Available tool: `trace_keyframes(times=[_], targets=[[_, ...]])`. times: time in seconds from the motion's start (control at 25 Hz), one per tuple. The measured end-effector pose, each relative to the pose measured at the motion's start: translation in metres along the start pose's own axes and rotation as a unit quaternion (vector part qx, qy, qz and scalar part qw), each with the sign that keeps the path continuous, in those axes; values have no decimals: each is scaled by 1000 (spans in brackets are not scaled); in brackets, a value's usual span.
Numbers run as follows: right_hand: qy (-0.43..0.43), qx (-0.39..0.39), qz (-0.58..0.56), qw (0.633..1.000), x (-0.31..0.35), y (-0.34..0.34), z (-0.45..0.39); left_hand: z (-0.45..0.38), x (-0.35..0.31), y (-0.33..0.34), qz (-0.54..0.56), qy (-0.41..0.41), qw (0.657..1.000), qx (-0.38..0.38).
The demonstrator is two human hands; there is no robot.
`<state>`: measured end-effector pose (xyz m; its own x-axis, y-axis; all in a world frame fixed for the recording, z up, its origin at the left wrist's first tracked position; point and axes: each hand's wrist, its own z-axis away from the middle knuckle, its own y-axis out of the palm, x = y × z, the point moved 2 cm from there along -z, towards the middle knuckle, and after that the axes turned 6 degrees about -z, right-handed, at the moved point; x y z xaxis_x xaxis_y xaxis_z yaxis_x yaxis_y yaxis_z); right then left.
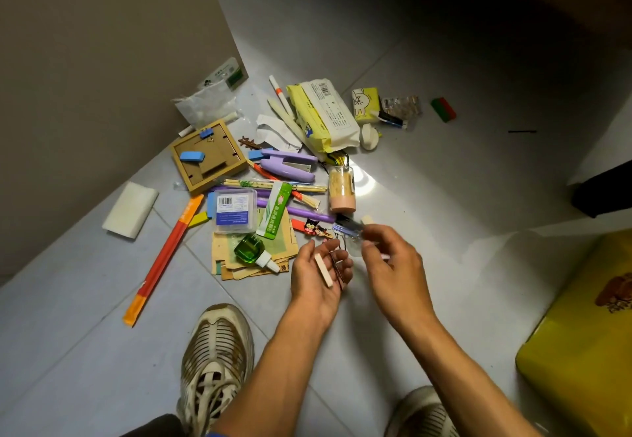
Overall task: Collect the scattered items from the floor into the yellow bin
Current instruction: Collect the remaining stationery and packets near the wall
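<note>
The scattered items (273, 176) are lying in a pile on the grey tiled floor (68, 334), near a wall. The yellow bin (581, 351) is standing at the right, well apart from the pile. The left hand (319, 274) is lying palm up, fingers relaxed, carrying a small pale stick (323, 270) and thin dark pins. The right hand (390, 258) is pinching a small blurred object just beside it.

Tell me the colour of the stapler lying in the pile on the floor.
Lilac purple plastic stapler; the head view, the only one, shows it clearly.
</note>
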<state>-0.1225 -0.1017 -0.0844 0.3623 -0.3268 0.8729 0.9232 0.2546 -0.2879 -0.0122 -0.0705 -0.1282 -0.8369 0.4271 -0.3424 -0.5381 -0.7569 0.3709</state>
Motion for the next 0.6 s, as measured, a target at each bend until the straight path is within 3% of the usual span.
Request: trace_keyframes(times=[0.08, 0.2, 0.24, 0.28, 0.36, 0.48, 0.6], targets=[[-44, -4, 246, 968, -10, 3, -26, 0, -3, -5, -8, -7, 999, -33], [-72, 49, 409, 909, -32, 23, -56, -1, -5, -15, -28, 1, 997, -72], [-84, 30, 397, 914, -35, 24, -61, -1, -5, -17, -34, 6, 996, -81], [-56, 0, 326, 944, -35, 21, -64, -1, -5, -18, -39, 10, 995, -88], [45, -48, 125, 990, -38, 13, -62, -1, -3, -15, -46, 7, 995, -88], [102, -29, -54, 993, -28, 8, -36, -1, 0, -4, -31, 7, 997, -70], [75, -29, -108, 991, -11, 8, -15, -2, -1, -4, -8, 30, 997, -73]])
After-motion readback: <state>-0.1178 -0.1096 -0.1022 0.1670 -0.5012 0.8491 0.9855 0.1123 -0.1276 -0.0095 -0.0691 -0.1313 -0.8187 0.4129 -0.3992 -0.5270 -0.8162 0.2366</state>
